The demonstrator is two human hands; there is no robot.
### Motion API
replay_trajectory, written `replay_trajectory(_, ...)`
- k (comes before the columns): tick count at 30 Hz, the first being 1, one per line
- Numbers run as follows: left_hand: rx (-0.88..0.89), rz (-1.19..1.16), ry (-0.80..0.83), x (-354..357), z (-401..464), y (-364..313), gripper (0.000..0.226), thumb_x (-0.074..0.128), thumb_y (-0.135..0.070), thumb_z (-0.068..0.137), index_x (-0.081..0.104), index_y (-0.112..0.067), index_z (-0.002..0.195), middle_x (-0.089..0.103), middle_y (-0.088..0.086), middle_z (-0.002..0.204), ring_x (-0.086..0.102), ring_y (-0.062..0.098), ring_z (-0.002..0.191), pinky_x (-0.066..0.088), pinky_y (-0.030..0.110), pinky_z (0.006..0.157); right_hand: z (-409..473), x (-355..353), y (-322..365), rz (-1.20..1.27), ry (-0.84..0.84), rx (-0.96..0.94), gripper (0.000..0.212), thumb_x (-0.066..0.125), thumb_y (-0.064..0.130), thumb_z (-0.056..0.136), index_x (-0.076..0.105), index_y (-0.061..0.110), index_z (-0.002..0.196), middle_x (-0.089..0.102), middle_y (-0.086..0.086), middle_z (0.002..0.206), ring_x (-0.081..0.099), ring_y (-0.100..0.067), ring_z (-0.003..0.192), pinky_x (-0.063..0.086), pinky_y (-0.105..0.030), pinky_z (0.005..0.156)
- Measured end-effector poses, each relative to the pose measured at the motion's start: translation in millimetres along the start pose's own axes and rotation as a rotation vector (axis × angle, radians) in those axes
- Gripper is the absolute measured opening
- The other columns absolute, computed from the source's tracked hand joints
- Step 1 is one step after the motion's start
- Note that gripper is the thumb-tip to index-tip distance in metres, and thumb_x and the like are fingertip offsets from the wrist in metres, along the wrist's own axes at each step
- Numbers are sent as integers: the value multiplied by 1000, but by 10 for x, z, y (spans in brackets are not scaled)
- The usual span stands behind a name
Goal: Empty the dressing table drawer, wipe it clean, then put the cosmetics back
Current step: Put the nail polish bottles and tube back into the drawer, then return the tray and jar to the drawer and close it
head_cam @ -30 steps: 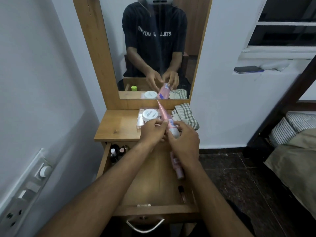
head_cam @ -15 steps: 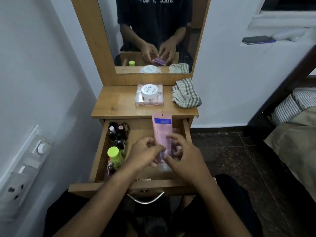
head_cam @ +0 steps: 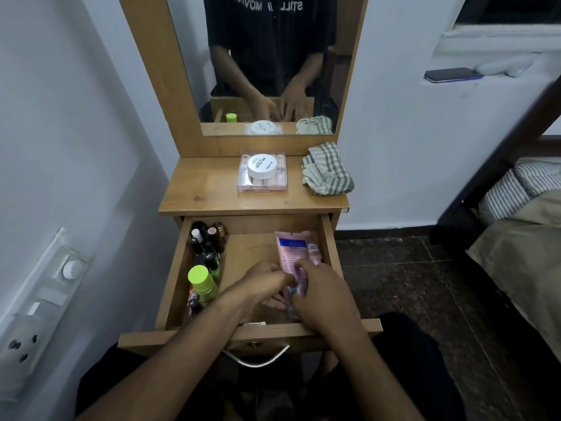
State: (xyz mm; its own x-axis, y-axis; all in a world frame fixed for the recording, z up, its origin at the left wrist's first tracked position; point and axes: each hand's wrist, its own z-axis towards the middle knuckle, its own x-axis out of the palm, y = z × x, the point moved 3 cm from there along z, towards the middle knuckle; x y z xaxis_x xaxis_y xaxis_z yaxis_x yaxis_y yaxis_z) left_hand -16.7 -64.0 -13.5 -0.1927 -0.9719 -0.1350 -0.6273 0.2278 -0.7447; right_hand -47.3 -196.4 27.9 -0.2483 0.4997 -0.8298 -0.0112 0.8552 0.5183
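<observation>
The wooden drawer (head_cam: pixel 329 247) of the dressing table stands pulled out. A pink tube with a blue label (head_cam: pixel 290 250) lies flat along its right side, beside another pink tube (head_cam: pixel 312 246). My left hand (head_cam: pixel 264 282) and my right hand (head_cam: pixel 323 294) meet over the pink tube's near end, fingers pinched on it. Several small nail polish bottles (head_cam: pixel 206 241) and a bottle with a lime green cap (head_cam: pixel 202 279) stand along the drawer's left side. On the tabletop sit a white round jar (head_cam: pixel 261 166) on a clear box (head_cam: pixel 262 186) and a checked cloth (head_cam: pixel 328 171).
A mirror (head_cam: pixel 267 56) rises behind the tabletop. A switch panel (head_cam: pixel 36 305) is on the left wall. A phone (head_cam: pixel 449 75) rests on the window ledge at right. A bed with striped pillows (head_cam: pixel 522 189) fills the right edge. The metal drawer handle (head_cam: pixel 258 358) is below my wrists.
Both hands have brought the pink tube down from above the tabletop into the drawer, now lying flat on the right side. The view has tilted downward.
</observation>
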Motion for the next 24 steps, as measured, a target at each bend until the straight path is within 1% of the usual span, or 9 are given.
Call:
replay_trajectory(3,-16,-38,19,-4,-4,15,16,64,-5,87,65,-6,103,74,15,84,73,23,71,63,39,77,-33,-7,-2,-18,6,11,64,69,30,89,43,31,148,45,-3,150,53,-20,126,49,-37,106)
replay_trajectory(7,-14,-34,31,-4,9,52,14,64,-5,90,65,-11,103,76,14,93,75,24,83,62,41,83,-57,-6,12,-23,-12,-2,62,69,30,89,46,31,147,47,-2,149,54,-19,125,49,-36,105)
replay_trajectory(9,24,-35,6,4,5,55,20,66,-5,89,60,-18,103,75,13,99,75,24,86,62,43,83,-54,-2,6,-26,-19,1,60,70,31,88,49,31,145,47,-1,149,54,-18,124,50,-35,105)
replay_trajectory(11,97,-16,-73,-5,-11,45,32,72,-4,84,54,-23,101,71,9,104,73,25,90,63,45,80,-52,8,-5,-35,-17,6,60,70,31,87,51,30,144,49,0,147,54,-17,124,48,-33,104)
replay_trajectory(14,184,47,-150,-39,-51,10,39,79,-6,79,54,-23,102,66,0,101,69,19,93,63,38,74,-44,24,-18,-37,-27,8,57,68,30,88,52,30,143,49,0,146,53,-17,124,47,-32,104)
replay_trajectory(17,211,114,-160,-72,-48,17,34,81,-10,79,57,-26,97,67,0,94,70,17,88,62,34,71,-46,40,-29,-27,-51,1,52,68,33,90,55,30,140,50,1,145,56,-15,121,48,-29,102)
replay_trajectory(20,259,226,-201,-94,-47,20,29,80,-18,82,64,-22,106,67,-5,87,68,12,80,55,25,67,-29,44,-44,44,-89,-13,47,69,37,90,58,33,136,57,4,137,59,-9,114,51,-25,100)
replay_trajectory(22,294,268,-222,-109,-42,3,29,75,-18,85,64,-22,111,67,-7,84,66,8,76,50,19,63,24,-6,-24,102,-117,-33,45,71,36,89,60,33,132,61,7,130,60,-3,104,53,-20,93)
replay_trajectory(24,350,356,-270,-130,-62,-36,21,72,-18,87,66,-22,107,65,-9,77,61,0,69,42,11,56,127,-135,51,136,-155,-55,40,72,31,89,63,32,128,64,9,120,58,1,93,47,-8,78)
